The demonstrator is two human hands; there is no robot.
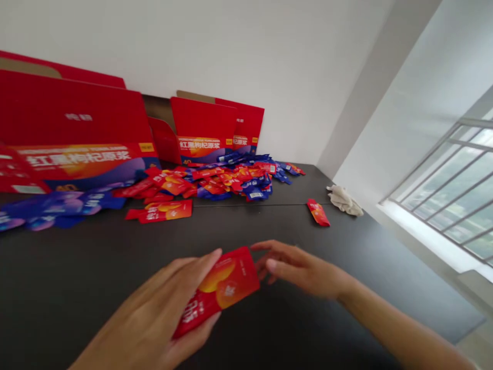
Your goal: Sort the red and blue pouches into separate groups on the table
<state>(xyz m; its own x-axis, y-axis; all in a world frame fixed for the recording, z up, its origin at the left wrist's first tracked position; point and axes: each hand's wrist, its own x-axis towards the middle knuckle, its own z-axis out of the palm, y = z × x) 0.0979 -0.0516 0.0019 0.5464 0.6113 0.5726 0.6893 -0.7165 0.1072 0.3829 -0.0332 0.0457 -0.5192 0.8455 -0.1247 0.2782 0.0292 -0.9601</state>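
Head view: two bare hands are over one dark table [96,257]. Items are listed left to right.

- Red cartons [77,121]: three printed front faces are visible, one large at the left and two smaller toward the middle. The rightmost face is partly covered by its neighbour.
- Blue packets [69,205]: one overlapping group, in front of the large carton face. Exact count cannot be told.
- Left hand [154,308]: one. Grip is closed, with digits above and below one visible red packet [227,282]. The packet is tilted, its right end projecting past the digits. Whether further packets lie beneath it cannot be told.
- Loose red packet [169,211]: one, lying flat in front of the heap, with another red edge at its left end.
- Mixed heap [231,177]: one, of red and blue packets, in front of the smaller carton faces. Overlap prevents a count.
- Right hand [296,267]: one. Grip is moderately wide, fingers partly bent and thumb extended; no held item is visible. Fingertips are at the right end of the gripped packet; contact cannot be confirmed.
- Single red packet [318,213]: one, well apart from the heap.
- Pale cloth [344,200]: one, crumpled, just beside that packet.
- Barred window [450,190]: one, at the far right.
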